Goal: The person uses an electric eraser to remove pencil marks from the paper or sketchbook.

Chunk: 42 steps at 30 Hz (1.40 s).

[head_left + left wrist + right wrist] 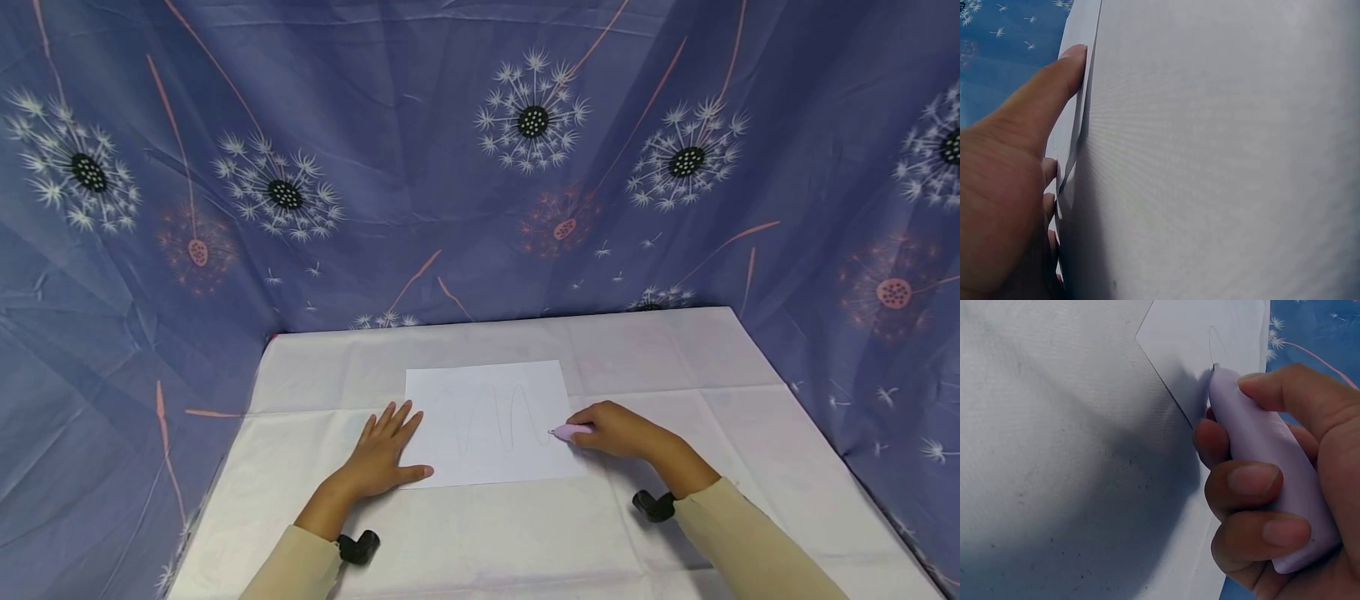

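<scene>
Blue dandelion-print curtain (405, 167) behind, white-covered table (487, 533), wavy-lined paper (446, 400) lying on it, left hand (378, 454) — fingers spread — over its left edge, right hand (618, 429) hiding part of the right edge, clamped round a lilac pen (574, 432).

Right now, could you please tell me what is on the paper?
On the paper are thin wavy lines and part of the left hand, with the lilac tool's tip at their right end. Whatever that hand or the right hand covers cannot be seen.
</scene>
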{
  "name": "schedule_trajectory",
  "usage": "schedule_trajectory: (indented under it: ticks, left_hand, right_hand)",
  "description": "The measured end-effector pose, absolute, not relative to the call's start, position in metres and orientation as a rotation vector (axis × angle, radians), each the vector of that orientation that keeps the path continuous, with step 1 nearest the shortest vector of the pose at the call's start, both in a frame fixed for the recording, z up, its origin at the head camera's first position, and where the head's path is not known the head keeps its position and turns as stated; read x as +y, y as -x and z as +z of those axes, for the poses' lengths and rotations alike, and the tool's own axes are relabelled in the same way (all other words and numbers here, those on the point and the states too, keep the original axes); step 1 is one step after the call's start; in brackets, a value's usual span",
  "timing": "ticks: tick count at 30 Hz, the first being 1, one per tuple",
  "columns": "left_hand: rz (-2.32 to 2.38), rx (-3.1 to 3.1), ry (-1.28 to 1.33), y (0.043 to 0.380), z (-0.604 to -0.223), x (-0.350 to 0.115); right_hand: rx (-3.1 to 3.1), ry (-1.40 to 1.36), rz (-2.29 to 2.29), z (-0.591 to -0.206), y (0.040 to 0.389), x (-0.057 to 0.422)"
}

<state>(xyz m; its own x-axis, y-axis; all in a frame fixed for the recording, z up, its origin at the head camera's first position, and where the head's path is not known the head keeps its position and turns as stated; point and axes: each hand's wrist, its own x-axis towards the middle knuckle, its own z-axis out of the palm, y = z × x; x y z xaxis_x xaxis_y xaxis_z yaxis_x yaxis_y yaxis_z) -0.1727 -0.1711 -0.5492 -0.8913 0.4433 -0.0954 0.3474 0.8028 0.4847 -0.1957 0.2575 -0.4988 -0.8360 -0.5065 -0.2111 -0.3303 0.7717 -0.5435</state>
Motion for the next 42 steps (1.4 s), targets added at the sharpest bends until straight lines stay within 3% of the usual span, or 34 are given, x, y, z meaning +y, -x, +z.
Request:
schedule_trajectory:
  ticks: [20, 42]
  left_hand:
    - [0.714, 2.819, -0.643, 0.174, -0.564, -0.175]
    - [0.692, 2.791, -0.628, 0.174, -0.556, -0.172]
  right_hand:
    - [2.638, 0.632, -0.729, -0.5, 0.196, 0.261]
    - [2.622, 0.625, -0.708, -0.502, 0.197, 0.261]
